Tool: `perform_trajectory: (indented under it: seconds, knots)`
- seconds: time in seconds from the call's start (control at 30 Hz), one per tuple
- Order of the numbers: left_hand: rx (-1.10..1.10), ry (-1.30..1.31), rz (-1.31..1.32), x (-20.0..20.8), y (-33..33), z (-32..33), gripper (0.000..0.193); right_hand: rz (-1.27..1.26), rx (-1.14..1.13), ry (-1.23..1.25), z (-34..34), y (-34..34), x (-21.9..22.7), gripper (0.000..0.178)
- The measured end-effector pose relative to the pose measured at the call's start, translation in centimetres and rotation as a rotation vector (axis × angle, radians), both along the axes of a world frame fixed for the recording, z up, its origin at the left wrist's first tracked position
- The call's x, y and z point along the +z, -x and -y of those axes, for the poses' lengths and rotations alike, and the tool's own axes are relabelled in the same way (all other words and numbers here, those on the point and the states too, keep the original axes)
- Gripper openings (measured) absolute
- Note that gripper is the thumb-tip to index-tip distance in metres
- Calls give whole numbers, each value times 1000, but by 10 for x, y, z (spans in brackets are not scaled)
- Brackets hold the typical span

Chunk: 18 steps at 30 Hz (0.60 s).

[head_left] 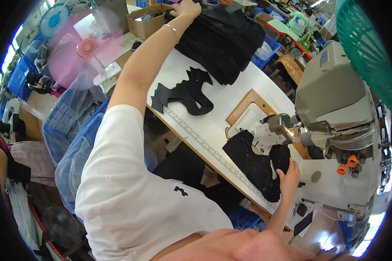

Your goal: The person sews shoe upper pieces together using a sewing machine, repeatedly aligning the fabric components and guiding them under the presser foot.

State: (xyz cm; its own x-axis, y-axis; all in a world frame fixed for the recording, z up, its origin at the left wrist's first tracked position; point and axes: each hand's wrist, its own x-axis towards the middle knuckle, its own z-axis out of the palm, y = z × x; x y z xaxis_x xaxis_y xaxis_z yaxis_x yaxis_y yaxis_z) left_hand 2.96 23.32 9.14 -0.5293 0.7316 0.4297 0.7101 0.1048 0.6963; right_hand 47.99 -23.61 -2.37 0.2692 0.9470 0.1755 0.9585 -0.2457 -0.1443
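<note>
My left arm stretches far across the table, and my left hand [186, 8] is at the far end of a pile of black cut pieces [222, 43]. Its fingers are apart and bent down at the pile's edge; no piece shows clearly between them. On the near right, my right hand [289, 176] rests on the edge of a black shoe-upper piece [250, 163], thumb and fingers spread. That piece lies under the head of a sewing machine [285, 128]. A separate black jagged-edged piece [183, 93] lies on the white table [231, 93] between pile and machine.
A ruler strip [204, 145] runs along the table's near edge. A cardboard box [146, 19] stands by the pile. Left are a pink fan [86, 47] and blue plastic-lined crates [74, 143]. A green fan [366, 48] hangs at upper right. Another person [299, 21] sits far off.
</note>
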Motion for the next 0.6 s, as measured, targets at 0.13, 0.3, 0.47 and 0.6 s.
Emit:
perform_trajectory:
  seconds: [0.13,0.3,0.47,0.6]
  knots:
    - [1,-732,-492,-13,-14,81,38,104,-118,186,-3,-11,-12,72]
    - [-1187,-247,-1318,-99,-4,149,30,99,-51,-14,-30,-22,-8,76]
    - [-1255,-435,-1499,-137,5,135,32,-62,17,-205,-41,-12,12,69]
    - [-1281,-366,-1531,-130,11,134,38,-190,-60,-332,8,15,76,47]
